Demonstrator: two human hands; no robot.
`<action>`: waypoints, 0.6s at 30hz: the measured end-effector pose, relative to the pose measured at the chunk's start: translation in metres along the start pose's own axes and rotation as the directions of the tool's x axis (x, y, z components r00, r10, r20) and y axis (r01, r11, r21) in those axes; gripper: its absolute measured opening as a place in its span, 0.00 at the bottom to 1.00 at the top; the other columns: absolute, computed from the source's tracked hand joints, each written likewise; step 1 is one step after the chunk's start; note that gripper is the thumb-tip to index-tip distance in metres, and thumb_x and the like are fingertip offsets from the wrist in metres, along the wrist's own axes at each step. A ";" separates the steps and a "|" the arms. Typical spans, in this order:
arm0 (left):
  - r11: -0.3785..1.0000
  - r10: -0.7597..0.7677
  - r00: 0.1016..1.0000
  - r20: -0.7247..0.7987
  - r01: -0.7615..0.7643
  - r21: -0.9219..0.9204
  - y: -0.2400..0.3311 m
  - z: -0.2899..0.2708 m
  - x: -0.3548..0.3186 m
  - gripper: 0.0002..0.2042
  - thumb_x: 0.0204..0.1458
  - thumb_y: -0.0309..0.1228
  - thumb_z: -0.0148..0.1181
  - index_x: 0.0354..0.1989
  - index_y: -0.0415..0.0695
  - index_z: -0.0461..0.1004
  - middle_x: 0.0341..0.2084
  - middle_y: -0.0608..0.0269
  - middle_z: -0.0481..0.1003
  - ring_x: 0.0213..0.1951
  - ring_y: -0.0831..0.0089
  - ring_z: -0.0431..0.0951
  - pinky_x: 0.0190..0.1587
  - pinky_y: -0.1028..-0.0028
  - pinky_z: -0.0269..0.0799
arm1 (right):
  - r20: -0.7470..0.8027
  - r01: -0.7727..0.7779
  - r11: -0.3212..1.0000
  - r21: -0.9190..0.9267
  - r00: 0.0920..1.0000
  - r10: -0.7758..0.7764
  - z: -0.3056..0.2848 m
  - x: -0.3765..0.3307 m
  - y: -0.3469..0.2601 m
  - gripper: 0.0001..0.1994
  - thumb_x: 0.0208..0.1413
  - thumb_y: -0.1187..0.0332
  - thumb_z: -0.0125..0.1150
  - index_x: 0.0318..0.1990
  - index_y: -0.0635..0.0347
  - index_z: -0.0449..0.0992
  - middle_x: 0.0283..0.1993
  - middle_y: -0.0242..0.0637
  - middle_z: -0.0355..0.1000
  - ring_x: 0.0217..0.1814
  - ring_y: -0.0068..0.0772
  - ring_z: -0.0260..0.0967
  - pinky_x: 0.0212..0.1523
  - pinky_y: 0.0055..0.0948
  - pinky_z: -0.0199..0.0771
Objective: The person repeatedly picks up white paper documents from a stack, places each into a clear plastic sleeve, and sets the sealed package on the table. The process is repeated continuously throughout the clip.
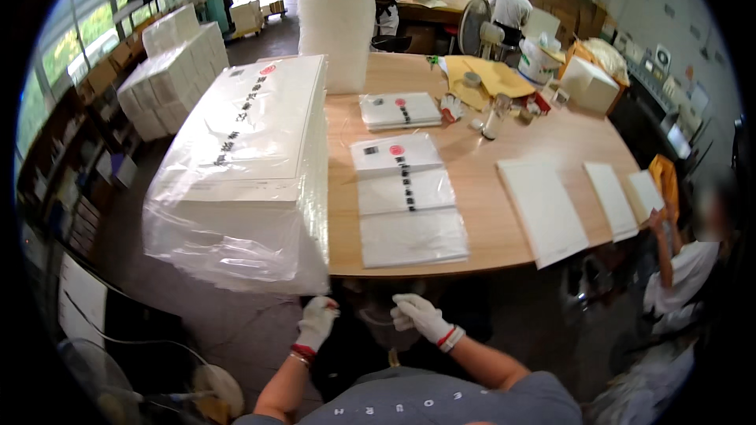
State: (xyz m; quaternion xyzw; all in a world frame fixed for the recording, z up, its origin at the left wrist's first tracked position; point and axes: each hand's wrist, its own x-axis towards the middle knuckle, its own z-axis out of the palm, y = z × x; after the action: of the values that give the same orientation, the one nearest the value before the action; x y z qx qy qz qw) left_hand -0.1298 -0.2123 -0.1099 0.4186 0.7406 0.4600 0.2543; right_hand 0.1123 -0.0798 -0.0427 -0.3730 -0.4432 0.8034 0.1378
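My left hand (317, 323), in a white glove with a red cuff, hangs just below the table's front edge. Its fingers are curled, close under the loose lower corner of the clear plastic bags (236, 240). My right hand (421, 319), gloved alike, is in front of my body with fingers bent together. Whether either holds anything thin or clear, I cannot make out. A tall stack of white printed sheets in clear bags (279, 130) overhangs the table at left. Beyond my hands lies a flat pile of printed clear bags (405, 181), with a smaller folded pile (400, 114) behind it.
On the wooden table (480, 212) lie several white boards (543, 208), brown paper (480, 75), a glove (451, 108) and a tape dispenser (494, 118). A wrapped white column (335, 16) stands behind. A person (681, 267) sits at right; wrapped bundles (173, 71) are piled at left.
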 end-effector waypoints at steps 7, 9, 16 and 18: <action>0.859 0.446 0.888 0.111 -0.459 0.225 0.124 0.144 0.121 0.13 0.45 0.31 0.54 0.40 0.45 0.70 0.39 0.55 0.68 0.46 0.55 0.66 0.49 0.63 0.63 | -0.317 0.018 0.994 0.103 0.948 0.016 -0.057 -0.038 0.025 0.20 0.59 0.61 0.50 0.54 0.63 0.63 0.37 0.39 0.69 0.33 0.31 0.69 0.36 0.34 0.76; 0.855 0.312 0.930 0.194 -0.364 0.369 0.129 0.162 0.148 0.12 0.47 0.35 0.54 0.39 0.45 0.71 0.39 0.56 0.69 0.48 0.56 0.64 0.50 0.62 0.62 | -0.349 0.039 0.990 0.135 0.937 0.011 -0.061 -0.040 0.024 0.19 0.59 0.62 0.49 0.54 0.63 0.63 0.37 0.39 0.69 0.34 0.31 0.69 0.36 0.34 0.76; 0.949 0.033 0.904 0.426 -0.162 0.270 0.145 0.144 0.193 0.13 0.52 0.38 0.48 0.35 0.40 0.71 0.27 0.46 0.73 0.32 0.51 0.74 0.37 0.61 0.67 | -0.278 0.102 0.985 0.142 0.959 -0.059 -0.076 0.015 -0.009 0.18 0.58 0.64 0.51 0.54 0.63 0.64 0.41 0.37 0.69 0.40 0.29 0.69 0.38 0.32 0.74; 0.919 0.052 0.918 0.394 -0.198 0.342 0.154 0.140 0.196 0.11 0.53 0.36 0.48 0.34 0.41 0.70 0.27 0.48 0.74 0.32 0.54 0.74 0.35 0.63 0.67 | -0.299 0.190 0.960 0.207 0.946 -0.123 -0.071 0.048 -0.039 0.18 0.58 0.63 0.52 0.53 0.63 0.66 0.41 0.33 0.68 0.42 0.28 0.67 0.38 0.30 0.73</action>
State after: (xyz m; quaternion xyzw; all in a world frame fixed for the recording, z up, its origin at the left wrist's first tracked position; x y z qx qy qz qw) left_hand -0.0655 0.0554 -0.0332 0.5871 0.7231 0.2367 0.2766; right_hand 0.1268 0.0120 -0.0575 -0.4286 -0.3502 0.7745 0.3063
